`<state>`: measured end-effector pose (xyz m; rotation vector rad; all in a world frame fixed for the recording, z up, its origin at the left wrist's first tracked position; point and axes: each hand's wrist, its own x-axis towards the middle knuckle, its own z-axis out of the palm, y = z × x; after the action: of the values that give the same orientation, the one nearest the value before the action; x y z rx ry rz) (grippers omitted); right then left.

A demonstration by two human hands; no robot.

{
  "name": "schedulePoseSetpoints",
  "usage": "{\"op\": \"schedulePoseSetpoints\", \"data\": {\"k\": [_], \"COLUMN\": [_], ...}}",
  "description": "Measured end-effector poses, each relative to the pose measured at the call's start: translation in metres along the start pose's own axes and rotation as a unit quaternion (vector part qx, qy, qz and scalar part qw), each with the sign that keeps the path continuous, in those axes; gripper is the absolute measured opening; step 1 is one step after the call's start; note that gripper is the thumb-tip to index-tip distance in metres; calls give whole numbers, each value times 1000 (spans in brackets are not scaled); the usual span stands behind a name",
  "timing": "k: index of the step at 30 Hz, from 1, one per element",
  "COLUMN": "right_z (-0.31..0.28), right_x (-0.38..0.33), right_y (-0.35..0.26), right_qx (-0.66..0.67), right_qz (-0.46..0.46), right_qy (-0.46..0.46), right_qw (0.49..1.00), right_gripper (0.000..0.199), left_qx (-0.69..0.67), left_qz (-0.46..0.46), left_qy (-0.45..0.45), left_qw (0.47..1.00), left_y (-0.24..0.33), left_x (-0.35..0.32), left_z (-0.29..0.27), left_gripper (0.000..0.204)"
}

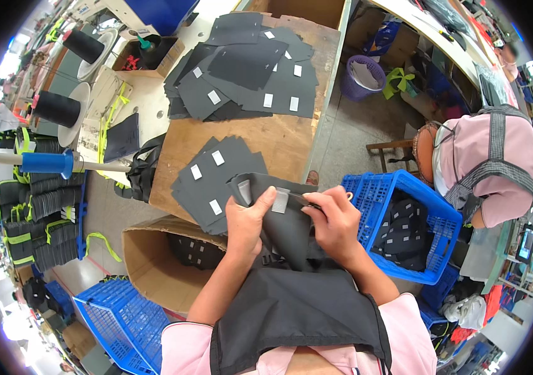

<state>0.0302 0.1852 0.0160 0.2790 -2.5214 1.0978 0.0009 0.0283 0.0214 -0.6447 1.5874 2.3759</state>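
Note:
My left hand [249, 224] is closed on a dark grey fabric piece [286, 234], its thumb pressed on the front beside a light grey rectangular patch [280, 200]. The fabric hangs down over my black apron [304, 306]. At the patch's right edge, my right hand [334, 220] is closed round small scissors [309, 201]; the fingers hide most of them, and a loop shows by the knuckles. Just beyond my left hand, a fanned stack of similar dark pieces with white patches [207, 178] lies on the wooden board [241, 130].
A larger pile of dark pieces [244, 65] covers the board's far end. On the right stands a blue crate [404, 181] holding more pieces; near left are a cardboard box [147, 250] and another blue crate [119, 325]. A person in pink [504, 156] sits at right.

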Motion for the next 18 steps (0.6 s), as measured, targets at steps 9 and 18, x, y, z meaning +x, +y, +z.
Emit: {"op": "schedulePoseSetpoints", "data": {"k": [9,18], "right_z": [9,3], "right_x": [-34,20], "right_y": [4,32], "right_qx": [428,375], "right_qz": [439,330], "right_qy": [-125,-134], "right_qw": [780,856], "right_gripper": [21,9], "left_qx": [-196,313], "left_qz": [-6,406], "left_qy": [94,98], "left_qw": [976,853], "left_y": [-5,-8], "left_x": [26,16], "left_z": [-17,-44], "left_gripper": [30,87]}}
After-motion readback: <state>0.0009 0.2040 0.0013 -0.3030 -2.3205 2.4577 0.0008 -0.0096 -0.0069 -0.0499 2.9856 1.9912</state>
